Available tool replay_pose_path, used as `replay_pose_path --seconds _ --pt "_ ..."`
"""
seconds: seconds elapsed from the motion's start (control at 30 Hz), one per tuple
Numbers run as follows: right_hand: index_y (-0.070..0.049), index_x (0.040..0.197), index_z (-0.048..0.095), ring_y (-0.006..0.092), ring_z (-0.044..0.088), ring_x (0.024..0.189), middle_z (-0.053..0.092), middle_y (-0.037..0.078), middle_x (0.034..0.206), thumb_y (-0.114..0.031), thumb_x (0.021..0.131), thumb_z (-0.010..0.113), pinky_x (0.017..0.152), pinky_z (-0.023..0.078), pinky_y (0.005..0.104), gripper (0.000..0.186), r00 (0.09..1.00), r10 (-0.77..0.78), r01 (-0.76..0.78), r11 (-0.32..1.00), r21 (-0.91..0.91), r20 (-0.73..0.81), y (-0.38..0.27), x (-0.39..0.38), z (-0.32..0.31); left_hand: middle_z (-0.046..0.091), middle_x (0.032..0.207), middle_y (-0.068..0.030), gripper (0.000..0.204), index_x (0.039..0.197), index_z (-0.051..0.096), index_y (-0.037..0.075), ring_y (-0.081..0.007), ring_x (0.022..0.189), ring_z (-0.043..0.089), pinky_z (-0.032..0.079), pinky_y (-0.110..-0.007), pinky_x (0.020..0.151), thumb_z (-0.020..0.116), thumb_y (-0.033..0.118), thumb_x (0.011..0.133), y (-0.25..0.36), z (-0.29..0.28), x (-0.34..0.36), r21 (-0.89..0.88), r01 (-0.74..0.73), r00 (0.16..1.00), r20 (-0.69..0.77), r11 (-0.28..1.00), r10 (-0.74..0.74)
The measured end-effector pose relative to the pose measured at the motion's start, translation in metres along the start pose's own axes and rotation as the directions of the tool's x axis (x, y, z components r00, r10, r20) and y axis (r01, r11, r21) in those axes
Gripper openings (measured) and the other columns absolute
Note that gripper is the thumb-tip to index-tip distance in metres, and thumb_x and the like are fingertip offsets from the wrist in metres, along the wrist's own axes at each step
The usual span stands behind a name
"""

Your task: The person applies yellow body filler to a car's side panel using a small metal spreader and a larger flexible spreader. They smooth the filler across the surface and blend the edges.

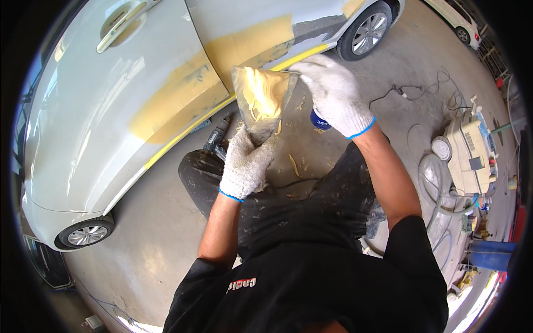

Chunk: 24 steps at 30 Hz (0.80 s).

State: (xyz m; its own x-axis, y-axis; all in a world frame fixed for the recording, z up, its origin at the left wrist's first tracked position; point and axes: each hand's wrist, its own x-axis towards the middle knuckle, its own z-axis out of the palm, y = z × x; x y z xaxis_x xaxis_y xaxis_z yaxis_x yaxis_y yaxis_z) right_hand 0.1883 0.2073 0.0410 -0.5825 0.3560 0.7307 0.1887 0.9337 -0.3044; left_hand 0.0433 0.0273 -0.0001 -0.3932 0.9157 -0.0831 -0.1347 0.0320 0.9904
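Note:
My gloved left hand [246, 166] holds a thin, greyish scraper-like plate [265, 126] from below, with a thick mound of pale yellow paste [260, 91] spread on it. My gloved right hand [332, 94] is at the plate's upper right corner, fingers bent and closed around something thin that I cannot make out. A blue can [320, 119] sits on the floor, partly hidden behind my right hand. In front of me is a white car [78, 133] with yellow filler patches [166, 105] on its doors and yellow tape [158, 157] along the sill.
A power tool [215, 141] lies by my left knee. Cables, hoses and a wheeled cream machine [466, 152] stand at the right, with a blue drum [491, 254] below them. My legs are spread on the stained floor [139, 233]. Another white car [461, 16] is at upper right.

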Motion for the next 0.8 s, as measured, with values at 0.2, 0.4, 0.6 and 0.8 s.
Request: replay_pose_path --seconds 0.2,0.4,0.6,0.8 --pt "-0.001 0.122 0.075 0.0234 0.071 0.1 0.073 0.012 0.11 -0.001 0.097 0.067 0.087 0.059 0.0302 0.026 0.712 0.467 -0.491 -0.201 0.847 0.524 -0.064 -0.04 0.015 0.072 0.111 -0.0014 0.038 0.137 0.062 0.002 -0.0066 0.093 0.062 0.052 -0.026 0.082 0.07 0.005 0.101 -0.009 -0.004 0.009 0.119 -0.061 0.998 0.018 0.991 0.059" --pt "0.001 0.119 0.075 0.0275 0.073 0.098 0.074 0.017 0.112 0.0 0.1 0.065 0.085 0.061 0.036 0.022 0.988 0.052 -0.044 0.997 0.057 -0.147 -0.048 -0.013 -0.012 0.072 0.119 -0.0035 0.037 0.136 0.06 -0.001 -0.0072 0.102 0.062 0.052 -0.026 0.09 0.069 0.005 0.101 -0.011 -0.002 0.004 0.096 -0.034 0.999 0.027 0.995 0.031" --pt "0.0 0.118 0.076 0.0273 0.071 0.104 0.074 0.016 0.113 -0.006 0.1 0.066 0.089 0.059 0.0366 0.021 0.999 0.032 -0.042 0.948 0.316 0.039 -0.051 -0.006 -0.011 0.071 0.104 0.0001 0.036 0.134 0.061 -0.001 -0.0043 0.085 0.058 0.049 -0.024 0.074 0.07 0.007 0.1 -0.004 -0.006 0.004 0.123 0.066 0.996 0.047 0.99 -0.073" --pt "-0.003 0.123 0.075 0.0337 0.069 0.1 0.072 0.016 0.106 -0.003 0.101 0.063 0.092 0.057 0.0361 0.025 1.0 -0.014 0.015 0.961 0.275 -0.006 -0.001 0.003 0.006 0.068 0.096 0.0026 0.04 0.137 0.06 0.001 -0.0028 0.072 0.051 0.043 -0.022 0.061 0.071 0.005 0.099 0.005 0.007 -0.003 0.033 0.062 0.998 0.029 0.998 -0.063"
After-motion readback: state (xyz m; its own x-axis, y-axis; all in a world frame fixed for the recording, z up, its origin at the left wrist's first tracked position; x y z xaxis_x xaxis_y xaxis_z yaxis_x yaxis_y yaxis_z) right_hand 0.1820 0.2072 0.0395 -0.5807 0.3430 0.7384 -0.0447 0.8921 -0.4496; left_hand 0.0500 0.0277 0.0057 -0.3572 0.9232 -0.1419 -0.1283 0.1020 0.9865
